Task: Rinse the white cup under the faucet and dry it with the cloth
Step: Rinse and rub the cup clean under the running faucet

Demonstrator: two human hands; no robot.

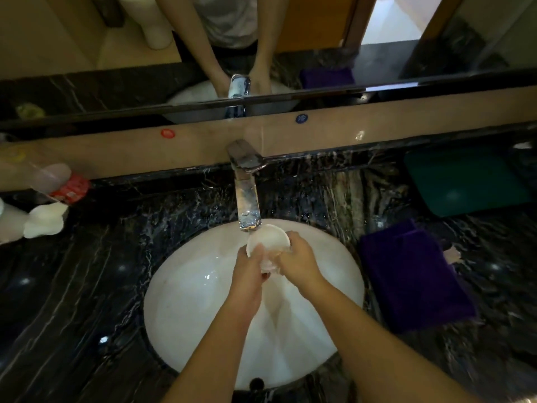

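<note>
The small white ceramic cup [268, 241] is held over the far part of the oval white basin sink [186, 301], tipped so its round mouth faces up toward the camera, just below the spout of the chrome metal faucet [247, 199]. Both of the person's hands grasp it. The left hand [250, 271] wraps the cup's left side and base with curled fingers; the right hand [299, 261] clasps its right side, with fingers at the rim. Whether water is running cannot be told from the blurred picture.

The folded dark purple cloth [412, 274] lies flat on the black marble counter [72, 286] just to the right of the sink, apart from both hands. Behind it sits a dark green rectangular tray [465, 181]. At the counter's left edge stand a white plastic bottle [43, 219] and a red-labelled clear container [64, 184]. A mirror [87, 39] runs along the wall behind the faucet.
</note>
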